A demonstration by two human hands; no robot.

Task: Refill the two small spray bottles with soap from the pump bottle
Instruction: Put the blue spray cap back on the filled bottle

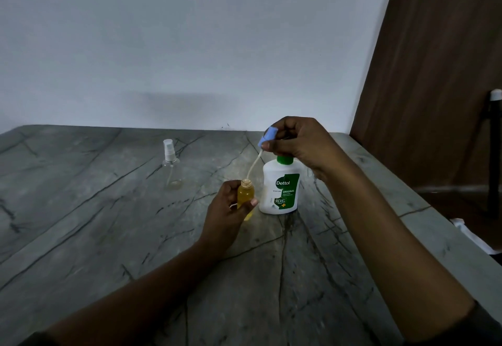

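Observation:
My left hand grips a small open spray bottle filled with amber soap, just above the table. My right hand pinches its blue spray cap above it; the cap's white dip tube hangs down with its tip at the bottle's open neck. The white pump bottle with a green label and green collar stands right of the small bottle; my right hand hides its pump head. A second small spray bottle, clear, with a white sprayer on, stands upright farther back on the left.
The grey marble table runs to a white wall behind. Its right edge borders a brown wooden panel, and a dark stand with a white top is beyond that edge.

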